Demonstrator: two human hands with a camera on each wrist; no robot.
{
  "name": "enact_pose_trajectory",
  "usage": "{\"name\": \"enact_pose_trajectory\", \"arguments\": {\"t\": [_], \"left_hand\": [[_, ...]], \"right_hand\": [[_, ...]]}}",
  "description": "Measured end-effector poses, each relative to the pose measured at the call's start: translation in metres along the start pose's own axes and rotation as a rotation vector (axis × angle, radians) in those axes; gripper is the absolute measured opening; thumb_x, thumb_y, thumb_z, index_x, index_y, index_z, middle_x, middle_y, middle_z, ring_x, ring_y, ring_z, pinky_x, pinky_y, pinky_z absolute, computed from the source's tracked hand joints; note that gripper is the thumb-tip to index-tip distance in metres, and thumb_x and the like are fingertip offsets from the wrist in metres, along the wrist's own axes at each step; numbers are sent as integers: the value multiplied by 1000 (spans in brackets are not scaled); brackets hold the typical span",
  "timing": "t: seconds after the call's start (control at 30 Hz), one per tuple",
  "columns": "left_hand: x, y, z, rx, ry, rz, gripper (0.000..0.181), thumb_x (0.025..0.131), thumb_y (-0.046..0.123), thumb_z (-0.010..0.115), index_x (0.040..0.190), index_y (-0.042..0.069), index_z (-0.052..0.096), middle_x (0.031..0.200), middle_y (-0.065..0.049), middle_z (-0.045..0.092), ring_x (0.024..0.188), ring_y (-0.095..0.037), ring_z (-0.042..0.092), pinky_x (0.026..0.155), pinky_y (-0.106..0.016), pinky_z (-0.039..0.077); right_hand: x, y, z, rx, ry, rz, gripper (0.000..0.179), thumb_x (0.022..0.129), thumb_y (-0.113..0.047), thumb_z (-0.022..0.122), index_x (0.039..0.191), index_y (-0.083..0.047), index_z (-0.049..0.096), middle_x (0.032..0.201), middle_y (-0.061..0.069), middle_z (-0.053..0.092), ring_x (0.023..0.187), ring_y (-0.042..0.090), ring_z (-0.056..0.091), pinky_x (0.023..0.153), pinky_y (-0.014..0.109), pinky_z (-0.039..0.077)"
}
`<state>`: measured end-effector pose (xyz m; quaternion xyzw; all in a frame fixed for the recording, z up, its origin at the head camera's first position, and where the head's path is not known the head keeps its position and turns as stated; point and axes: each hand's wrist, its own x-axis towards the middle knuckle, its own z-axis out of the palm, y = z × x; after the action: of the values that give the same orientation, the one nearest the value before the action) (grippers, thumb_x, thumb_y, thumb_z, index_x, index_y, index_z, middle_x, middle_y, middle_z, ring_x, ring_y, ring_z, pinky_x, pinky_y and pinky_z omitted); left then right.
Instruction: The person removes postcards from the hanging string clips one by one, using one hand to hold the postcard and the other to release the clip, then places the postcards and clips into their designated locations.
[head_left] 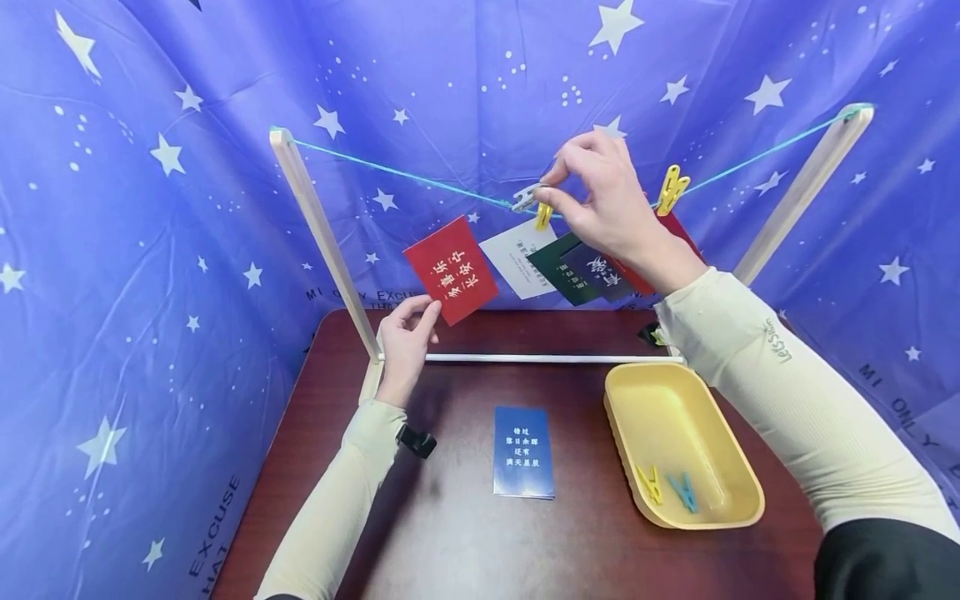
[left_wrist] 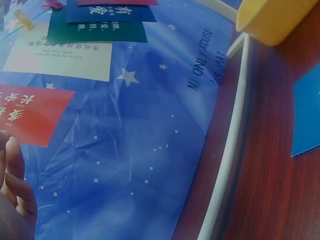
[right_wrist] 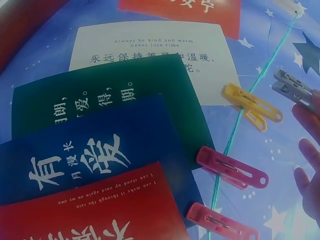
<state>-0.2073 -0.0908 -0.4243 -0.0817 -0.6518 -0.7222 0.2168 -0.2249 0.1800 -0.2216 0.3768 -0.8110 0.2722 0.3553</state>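
Currently, the left hand [head_left: 407,343] is pinching a red card [head_left: 450,271] near its lower corner between thumb and fingers; in the head view the card is showing tilted across the table's [head_left: 450,542] far edge, left of its middle, below a turquoise cord [head_left: 405,175]. The right hand [head_left: 609,198] is grasping a grey clip [head_left: 528,197] between thumb and fingers, just beside the cord. The cord is running between two wooden posts, the left post [head_left: 326,242] standing near the table's far left corner and the right post [head_left: 802,200] near the far right one. From it a white card [head_left: 516,257], a green card [right_wrist: 110,90], a dark blue card [right_wrist: 135,135] and a second red card [right_wrist: 90,210] are hanging in an overlapping row, with a yellow clip [right_wrist: 250,101], a magenta clip [right_wrist: 230,166] and a pink clip [right_wrist: 222,222] gripping along the cord. A blue card [head_left: 523,450] is lying midway between the table's side edges, while a yellow basin [head_left: 667,400] is resting towards the right edge, containing a small yellow clip [head_left: 651,485] and a blue clip [head_left: 684,492]. A white rod [head_left: 517,359] is stretching alongside the far edge.
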Motion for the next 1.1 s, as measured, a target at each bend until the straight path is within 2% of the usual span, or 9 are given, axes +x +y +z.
{"name": "enact_pose_trajectory", "arguments": {"t": [0.17,0.23,0.43,0.7,0.9,1.1], "left_hand": [[-1,3,-3,-29,8,-1,17,95,0,74,106,-12,71,80,0,71,47,-9,52,45,-17,41],[-2,4,-4,-31,0,7,17,95,2,74,105,-12,71,78,7,70,47,-10,52,45,-18,41],[-7,10,-5,-44,-12,35,17,96,0,72,105,-14,69,78,11,70,47,-7,52,45,-18,41],[-13,17,-5,-60,-18,62,15,94,-5,71,103,-17,68,75,12,69,45,-4,52,46,-17,43],[-16,17,-5,-60,-34,76,14,92,-10,69,102,-19,65,72,14,68,45,-4,51,46,-17,43],[-20,18,-5,-59,-42,82,13,93,-8,70,101,-17,67,74,13,68,46,-5,52,46,-20,45]], "right_hand": [[-3,1,-4,-10,18,-17,16,92,-8,79,89,1,67,94,19,64,103,38,52,99,41,28],[-6,1,-6,-22,17,-13,16,93,-9,79,89,0,66,93,20,64,102,38,51,93,40,27],[-13,0,-13,-26,5,28,16,93,-8,79,91,1,66,94,21,59,99,38,48,87,36,23],[-23,1,-17,-9,-15,62,18,88,-4,83,92,2,67,88,20,59,92,33,43,84,33,21],[-34,3,-18,-9,-26,24,18,86,-2,83,92,3,67,82,20,60,87,30,42,82,32,20],[-43,1,-21,-16,-26,-15,19,87,-5,83,92,3,67,86,21,60,85,30,42,81,33,21]]}}
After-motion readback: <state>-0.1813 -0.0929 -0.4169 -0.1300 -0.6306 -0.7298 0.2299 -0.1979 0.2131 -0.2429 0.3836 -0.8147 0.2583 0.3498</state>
